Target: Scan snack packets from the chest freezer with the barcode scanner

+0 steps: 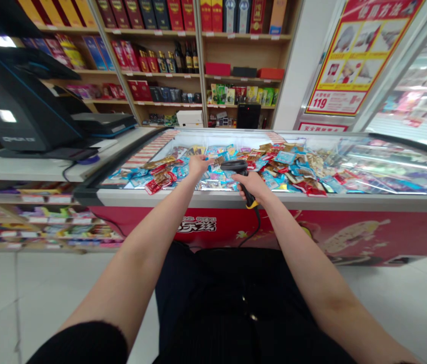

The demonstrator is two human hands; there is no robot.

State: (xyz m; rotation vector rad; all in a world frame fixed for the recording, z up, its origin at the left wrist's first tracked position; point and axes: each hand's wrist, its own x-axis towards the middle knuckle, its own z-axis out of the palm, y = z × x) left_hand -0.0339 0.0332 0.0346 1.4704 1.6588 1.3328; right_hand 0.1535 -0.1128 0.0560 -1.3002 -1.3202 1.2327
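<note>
On the left, a small pile of packets (162,177) lies on the freezer (143,194). Next, your left hand (198,166) pinches the left end of one small packet (218,161), above the freezer top. This packet is probably light, soft and slippery, so the edge seems a good place to hold. Just beside it is the scanner (235,165); I cannot tell if they touch. Your right hand (253,185) wraps its handle, which looks stiff, likely light enough for one hand. The cord (257,225) may pull a little.
</note>
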